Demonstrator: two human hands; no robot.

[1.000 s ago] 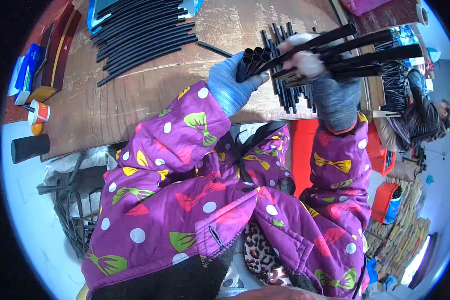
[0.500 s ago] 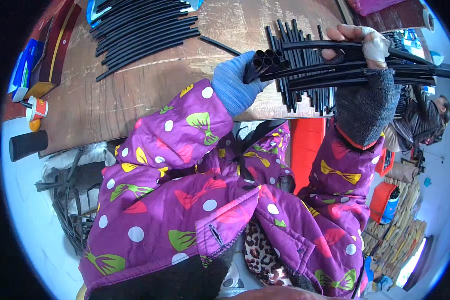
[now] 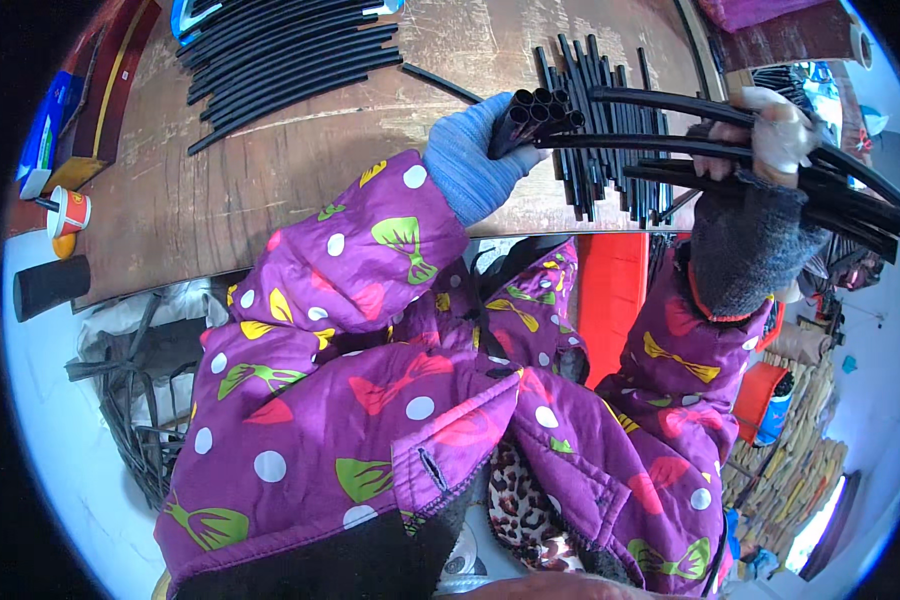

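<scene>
The worn brown bench spread widest in front of me, its top scuffed pale in places. On its left side lay the broad row of black tubes, slim, dark and slightly bowed, packed side by side at a slant. The upright pile of tubes came next, lying on the right part of the bench near its front edge, the ends uneven and a few pieces askew.

Over that pile and out past it to the right stretched the long tubes, smooth, black and gently curved, with a soft shine along their backs. The right hand, in a dark grey glove that left the fingertips bare, had its fingers closed around them; a whitish wrapping covered part of it. The left hand, gloved in light blue, gripped the short bundle with its fingers curled about it, the round, hollow, thin-walled ends tilted up toward me. I couldn't tell whether the middle long tube touched that bundle. Smallest was the lone tube, slanting on the bench between the row and the left hand.
</scene>
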